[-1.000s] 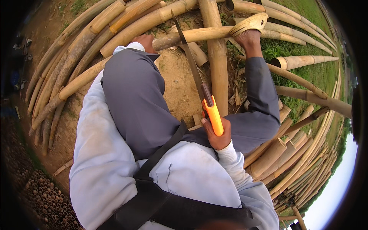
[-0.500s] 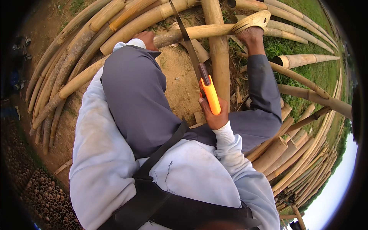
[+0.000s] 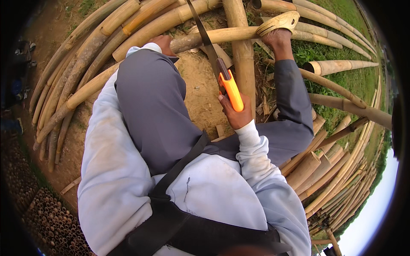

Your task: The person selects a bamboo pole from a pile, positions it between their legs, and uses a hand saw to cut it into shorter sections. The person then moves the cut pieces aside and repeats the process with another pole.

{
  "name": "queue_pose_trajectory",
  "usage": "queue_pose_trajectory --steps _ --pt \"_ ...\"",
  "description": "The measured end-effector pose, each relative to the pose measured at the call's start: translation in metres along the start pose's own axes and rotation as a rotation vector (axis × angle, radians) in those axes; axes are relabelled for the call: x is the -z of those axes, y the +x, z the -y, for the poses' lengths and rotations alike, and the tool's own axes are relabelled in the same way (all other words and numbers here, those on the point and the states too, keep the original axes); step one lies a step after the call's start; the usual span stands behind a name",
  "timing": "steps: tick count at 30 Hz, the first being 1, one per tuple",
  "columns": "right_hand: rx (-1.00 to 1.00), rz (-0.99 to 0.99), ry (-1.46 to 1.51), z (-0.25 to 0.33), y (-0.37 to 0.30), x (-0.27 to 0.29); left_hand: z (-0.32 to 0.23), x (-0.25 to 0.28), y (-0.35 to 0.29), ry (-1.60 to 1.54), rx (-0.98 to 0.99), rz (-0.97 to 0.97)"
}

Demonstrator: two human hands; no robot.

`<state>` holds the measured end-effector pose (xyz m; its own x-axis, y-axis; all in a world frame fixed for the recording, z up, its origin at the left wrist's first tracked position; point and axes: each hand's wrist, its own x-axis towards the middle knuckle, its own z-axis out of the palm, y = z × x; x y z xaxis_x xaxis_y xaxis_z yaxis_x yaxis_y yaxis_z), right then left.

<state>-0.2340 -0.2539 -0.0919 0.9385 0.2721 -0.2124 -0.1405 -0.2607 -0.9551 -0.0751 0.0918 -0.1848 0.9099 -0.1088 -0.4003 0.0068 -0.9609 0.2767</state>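
A hand saw [image 3: 231,94] with an orange handle is gripped in my right hand [image 3: 240,114], its long dark blade pointing away from me. That blade lies across a bamboo pole [image 3: 230,34], just right of the pole's left end. My left hand [image 3: 163,44] is closed at that end, beyond my bent left knee; its fingers are partly hidden. On the pole's right part presses my right foot in a pale sandal [image 3: 279,23]. Beneath the pole runs a thicker bamboo log [image 3: 243,64], which supports it crosswise.
Long bamboo poles [image 3: 92,40] lie stacked at the left. More bamboo [image 3: 341,66] rests on grass at the right, with cut lengths [image 3: 304,171] near my right leg. Many bamboo ends [image 3: 49,213] show at the lower left. Bare soil [image 3: 196,87] lies between my legs.
My right hand and the saw have shifted forward and slightly left, the blade sliding across the pole. My left hand and foot have barely moved.
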Motion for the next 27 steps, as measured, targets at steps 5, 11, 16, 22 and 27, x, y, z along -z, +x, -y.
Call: queue_pose_trajectory --steps 5,11,16,22,27 --pt "-0.091 0.004 -0.012 0.005 -0.051 0.010 0.004 0.006 -0.003 -0.028 -0.024 0.033" --pt "-0.108 -0.059 -0.123 0.038 -0.099 0.014 -0.006 0.006 -0.004 -0.015 0.022 0.055" --pt "-0.027 -0.044 -0.045 -0.003 0.000 -0.010 -0.007 0.014 -0.011 -0.018 -0.001 -0.015" --pt "-0.004 -0.093 -0.099 0.049 -0.120 0.024 -0.003 0.010 -0.003 -0.005 0.023 0.056" --pt "-0.082 -0.003 -0.058 0.003 -0.027 0.004 -0.006 0.007 0.001 -0.011 0.073 0.049"
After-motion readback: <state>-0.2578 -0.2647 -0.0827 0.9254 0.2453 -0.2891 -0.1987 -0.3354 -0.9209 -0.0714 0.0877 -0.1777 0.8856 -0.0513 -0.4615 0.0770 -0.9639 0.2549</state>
